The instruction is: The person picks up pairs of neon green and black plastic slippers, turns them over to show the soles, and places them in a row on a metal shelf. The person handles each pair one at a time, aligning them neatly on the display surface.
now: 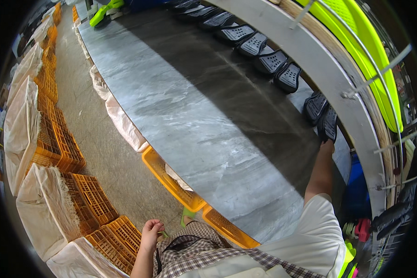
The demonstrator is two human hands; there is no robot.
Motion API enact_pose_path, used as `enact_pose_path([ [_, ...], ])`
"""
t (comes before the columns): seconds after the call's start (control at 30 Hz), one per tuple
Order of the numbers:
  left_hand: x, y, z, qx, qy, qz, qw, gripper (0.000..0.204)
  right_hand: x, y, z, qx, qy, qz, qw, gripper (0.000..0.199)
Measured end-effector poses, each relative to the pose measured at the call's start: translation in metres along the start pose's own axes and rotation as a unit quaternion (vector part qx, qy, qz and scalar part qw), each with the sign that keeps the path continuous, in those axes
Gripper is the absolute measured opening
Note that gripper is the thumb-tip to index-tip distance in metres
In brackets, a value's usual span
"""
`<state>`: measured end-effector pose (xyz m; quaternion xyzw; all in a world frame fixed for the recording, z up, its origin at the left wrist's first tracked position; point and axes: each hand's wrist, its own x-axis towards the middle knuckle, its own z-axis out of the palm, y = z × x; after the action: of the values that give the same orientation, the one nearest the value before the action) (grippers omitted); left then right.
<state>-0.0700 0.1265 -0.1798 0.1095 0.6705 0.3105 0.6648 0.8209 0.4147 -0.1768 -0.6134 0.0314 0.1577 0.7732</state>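
My right arm stretches along the right end of the marbled grey table [171,106]. At its tip, my right hand [327,147] is closed on the near end of a black perforated shoe [328,124]. A matching black shoe [315,106] lies right beside that one. Farther along the same side, several more black shoes, such as this one [287,78], lie in a row. My left hand [152,230] hangs off the table's near side by my checked apron [197,241], its fingers curled together. Whether anything small is between them I cannot make out.
A pale curved ledge [338,69] borders the shoe row, with a bright green moulded piece [370,60] above it. Orange crates [90,199] with whitish sacks [41,204] line the left. Orange bins [171,178] sit under the table edge. A green object [105,13] is at the far end.
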Motion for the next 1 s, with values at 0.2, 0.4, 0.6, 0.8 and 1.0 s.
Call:
enact_pose_path([
  [0.2, 0.013, 0.009, -0.01, 0.01, -0.02, 0.02, 1.0, 0.014, -0.054, -0.034, -0.02, 0.092, -0.207, 0.077, 0.971, 0.032],
  [0.4, 0.03, 0.055, -0.007, 0.112, -0.113, 0.133, 0.978, 0.019, -0.319, -0.078, -0.072, 0.135, -0.274, 0.306, 0.902, 0.026],
  [0.6, -0.008, 0.144, 0.036, 0.098, -0.355, 0.311, 0.876, 0.051, -0.613, -0.062, -0.111, 0.001, -0.446, 0.291, 0.846, 0.036],
  [0.8, -0.051, 0.211, 0.013, -0.075, -0.384, 0.313, 0.865, 0.076, -0.797, -0.011, -0.088, -0.104, -0.558, 0.288, 0.771, 0.067],
  [1.0, -0.045, 0.228, -0.053, -0.223, -0.34, 0.287, 0.867, 0.051, -0.874, 0.008, -0.08, -0.367, -0.627, -0.201, 0.657, 0.075],
])
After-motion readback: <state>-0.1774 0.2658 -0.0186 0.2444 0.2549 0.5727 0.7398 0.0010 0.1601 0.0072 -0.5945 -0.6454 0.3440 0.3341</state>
